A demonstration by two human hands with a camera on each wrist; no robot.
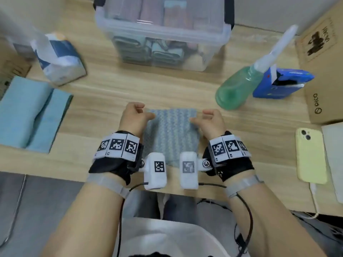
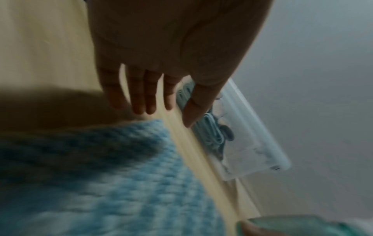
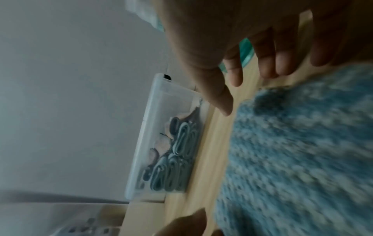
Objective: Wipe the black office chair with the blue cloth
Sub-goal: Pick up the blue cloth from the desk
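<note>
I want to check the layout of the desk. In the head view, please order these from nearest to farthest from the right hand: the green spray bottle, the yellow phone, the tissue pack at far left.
From the right hand:
1. Green spray bottle, just beyond it on the right.
2. Yellow phone, at the right desk edge.
3. Tissue pack, far left, past the left hand.

The blue cloth (image 1: 171, 134) looks like a coarse knitted or woven fabric, ribbed and matt, mottled pale blue and white. It lies on a table (image 1: 104, 93) of light wood-grain finish, smooth with a faint sheen. The storage box (image 1: 163, 34) is clear, glossy plastic. The spray bottle (image 1: 239, 86) is translucent green plastic with a whitish plastic nozzle. The folded towels (image 1: 31, 112) are soft matt cloth. The carton (image 1: 323, 71) is plain brown cardboard, and the phone (image 1: 310, 154) wears a smooth pale-yellow case
</note>
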